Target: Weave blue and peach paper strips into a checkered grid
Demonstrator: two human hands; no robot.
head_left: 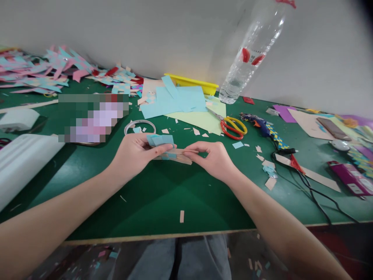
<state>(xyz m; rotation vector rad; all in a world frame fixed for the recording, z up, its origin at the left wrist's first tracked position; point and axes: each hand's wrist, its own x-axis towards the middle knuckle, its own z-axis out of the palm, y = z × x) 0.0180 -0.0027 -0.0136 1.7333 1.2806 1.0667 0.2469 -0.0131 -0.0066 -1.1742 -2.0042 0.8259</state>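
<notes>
My left hand (132,153) and my right hand (211,157) meet over the middle of the green table (163,194). Between them they hold a small folded paper piece (171,154) made of light blue and peach strips. The left thumb and fingers pinch its blue end (160,140). The right fingers pinch the peach end from the right. Both hands are closed on the paper, just above the table top.
Scissors with red and yellow handles (233,127) lie behind the right hand, near blue and pale green paper sheets (175,101). A tape ring (140,126), a clear bottle (250,54), a yellow tray (190,81), a glue gun (262,125) with black cable, paper pinwheels (43,72) and scattered scraps surround them.
</notes>
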